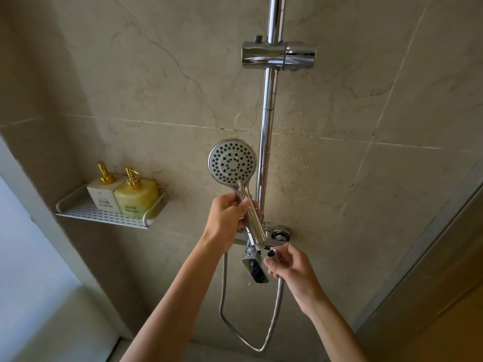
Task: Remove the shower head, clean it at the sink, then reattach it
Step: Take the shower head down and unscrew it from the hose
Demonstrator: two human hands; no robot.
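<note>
A chrome shower head (232,161) with a round grey nozzle face points toward me, its handle slanting down to the right. My left hand (226,218) grips the handle near its upper part. The threaded handle end sits a little apart from the hose nut (271,254), which my right hand (290,267) pinches between thumb and fingers. The metal hose (277,304) hangs from that hand in a loop and rises to the mixer valve (257,265). The chrome holder (278,54) on the riser rail (267,108) stands empty above.
A white perforated shelf (104,215) on the left wall carries two pump bottles with gold tops, one white (102,193) and one yellow (137,198). Beige marble tiles with water drops surround the rail. A door frame edge runs along the right.
</note>
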